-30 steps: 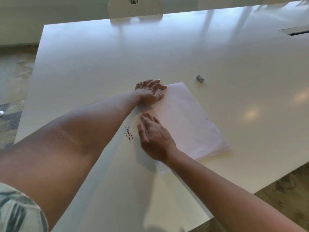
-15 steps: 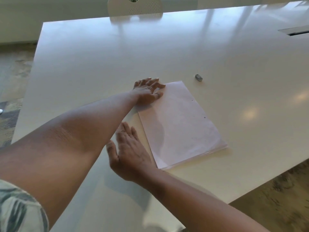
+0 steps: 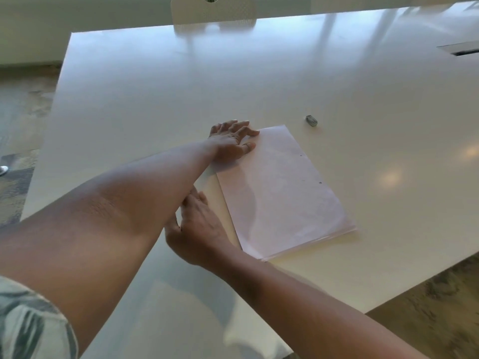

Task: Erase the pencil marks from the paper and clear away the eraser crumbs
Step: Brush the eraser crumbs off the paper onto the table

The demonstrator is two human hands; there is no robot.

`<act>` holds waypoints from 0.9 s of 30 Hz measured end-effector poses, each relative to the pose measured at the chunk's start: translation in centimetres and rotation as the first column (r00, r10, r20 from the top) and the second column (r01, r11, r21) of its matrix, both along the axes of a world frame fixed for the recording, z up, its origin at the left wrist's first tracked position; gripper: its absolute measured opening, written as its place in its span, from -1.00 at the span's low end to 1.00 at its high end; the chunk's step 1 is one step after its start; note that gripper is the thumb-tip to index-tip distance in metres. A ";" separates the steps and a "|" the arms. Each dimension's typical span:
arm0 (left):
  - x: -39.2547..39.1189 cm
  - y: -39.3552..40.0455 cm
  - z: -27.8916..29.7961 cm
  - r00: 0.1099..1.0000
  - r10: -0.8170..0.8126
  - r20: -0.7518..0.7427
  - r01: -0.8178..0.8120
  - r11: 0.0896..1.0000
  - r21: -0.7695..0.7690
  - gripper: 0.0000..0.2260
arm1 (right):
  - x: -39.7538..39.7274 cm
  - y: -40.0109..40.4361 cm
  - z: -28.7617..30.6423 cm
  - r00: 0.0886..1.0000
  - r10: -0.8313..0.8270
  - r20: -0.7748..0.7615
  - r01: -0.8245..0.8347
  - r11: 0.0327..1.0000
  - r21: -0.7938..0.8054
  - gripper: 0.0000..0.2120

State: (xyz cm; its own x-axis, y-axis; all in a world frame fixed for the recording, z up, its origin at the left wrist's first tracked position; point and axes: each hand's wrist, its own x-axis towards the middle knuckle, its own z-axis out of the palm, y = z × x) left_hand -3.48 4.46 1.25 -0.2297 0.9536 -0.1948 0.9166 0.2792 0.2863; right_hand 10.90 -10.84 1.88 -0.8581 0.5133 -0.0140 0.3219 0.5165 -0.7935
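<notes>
White glossy counter [image 3: 155, 94] | paper [image 3: 280, 193] pinned at far corner by left hand [image 3: 230, 143], fingers spread flat | right hand [image 3: 197, 229] flat beside paper's near-left edge, fingers straight, together | eraser [image 3: 311, 120] beyond left fingertips, untouched | advice: sweep outward lightly, keep paper pinned.

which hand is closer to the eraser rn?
Left. The left hand presses the paper's far corner, just left of the eraser. The right hand sits on the table off the paper's near-left edge, farther away.

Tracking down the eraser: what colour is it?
Grey, best seen in the head view: eraser.
</notes>
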 end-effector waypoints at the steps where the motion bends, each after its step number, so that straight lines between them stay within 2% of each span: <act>1: 0.0 0.0 0.0 1.000 -0.001 0.001 0.001 1.000 -0.001 -0.56 | 0.0 0.1 0.2 0.999 0.009 -0.036 -0.009 1.000 -0.002 -0.48; 6: -0.2 0.1 -0.2 1.000 0.004 -0.009 -0.004 1.000 0.010 -0.55 | 2.3 2.7 0.5 1.000 -0.008 -0.006 0.008 0.992 0.122 -0.55; 13: 0.0 0.3 -0.6 1.000 -0.009 -0.030 0.011 0.999 0.053 -0.56 | 5.8 6.5 0.1 0.998 -0.050 0.029 0.046 0.992 0.121 -0.53; 19: 0.1 0.2 -0.5 0.999 -0.018 -0.038 0.020 0.997 0.073 -0.56 | 7.6 7.6 0.1 0.984 0.136 0.117 -0.154 0.975 0.160 -0.36; 22: 0.1 0.2 -0.7 0.999 -0.019 -0.039 0.022 0.997 0.075 -0.56 | 7.9 7.6 -0.3 0.960 0.204 0.191 -0.254 0.922 0.292 -0.35; 24: 0.1 0.2 -0.7 0.999 -0.019 -0.037 0.022 0.997 0.076 -0.56 | 7.7 7.2 -0.5 0.945 0.200 0.257 -0.289 0.879 0.379 -0.38; 27: 0.0 0.1 -0.7 0.999 -0.019 -0.035 0.022 0.997 0.079 -0.56 | 6.9 6.6 -0.7 0.919 0.153 0.363 -0.301 0.868 0.396 -0.38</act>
